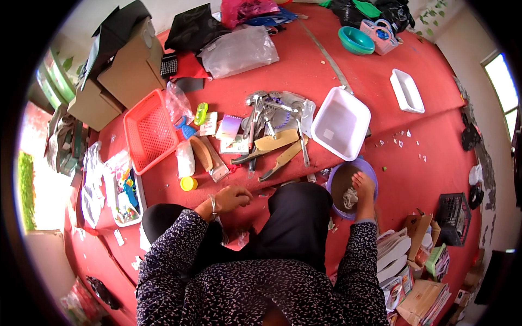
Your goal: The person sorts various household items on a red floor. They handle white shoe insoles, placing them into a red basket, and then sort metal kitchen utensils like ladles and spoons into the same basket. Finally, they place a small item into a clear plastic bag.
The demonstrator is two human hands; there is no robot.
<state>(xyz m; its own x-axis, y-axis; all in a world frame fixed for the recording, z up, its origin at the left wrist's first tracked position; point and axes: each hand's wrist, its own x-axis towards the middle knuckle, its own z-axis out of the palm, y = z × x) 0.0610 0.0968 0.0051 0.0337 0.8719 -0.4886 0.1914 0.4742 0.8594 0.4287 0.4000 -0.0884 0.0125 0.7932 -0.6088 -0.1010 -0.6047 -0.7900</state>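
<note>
Crumpled wad [350, 199] in purple basin [371, 169], perhaps touching right fingers [359, 180].

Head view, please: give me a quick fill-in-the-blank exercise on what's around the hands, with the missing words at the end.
1. The right hand is over a basin whose rim is ____ in colour.
2. The hand nearer the pale crumpled wad is the ____ one.
3. Near the left hand, the small round container is ____ in colour.
4. The red basket lies to the ____ of the white tub.

Missing words: purple; right; yellow; left.
</note>
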